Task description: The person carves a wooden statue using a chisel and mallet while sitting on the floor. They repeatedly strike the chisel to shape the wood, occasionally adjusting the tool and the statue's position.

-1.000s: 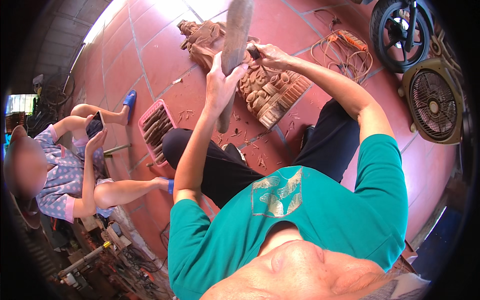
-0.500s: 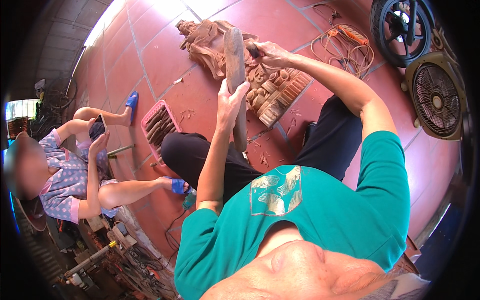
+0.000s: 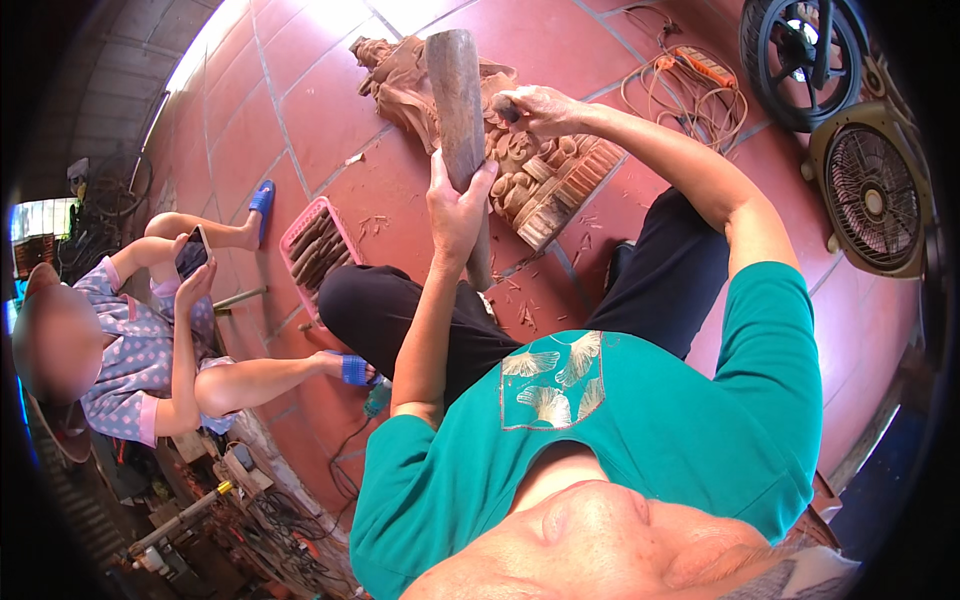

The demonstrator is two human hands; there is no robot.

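Observation:
My left hand (image 3: 455, 205) is shut around the handle of a thick wooden mallet (image 3: 455, 90), held upright over the floor. Its head stands just left of my right hand (image 3: 540, 108), which grips a small chisel (image 3: 503, 108) set against a brown wooden carving (image 3: 550, 180). The carving lies flat on the red tiles in front of my crossed legs, and the mallet hides part of it. Wood chips lie around it.
A pink basket (image 3: 290, 235) of tools sits to the left. Another person sits at far left holding a phone (image 3: 192, 252), near a blue sandal (image 3: 260, 198). A fan (image 3: 872, 200), a wheel (image 3: 800, 50) and a coiled cord with a power strip (image 3: 700, 65) lie at the right.
My left hand has come down a little with the mallet, whose head now stands beside my right hand. My right hand stays on the carving with the chisel.

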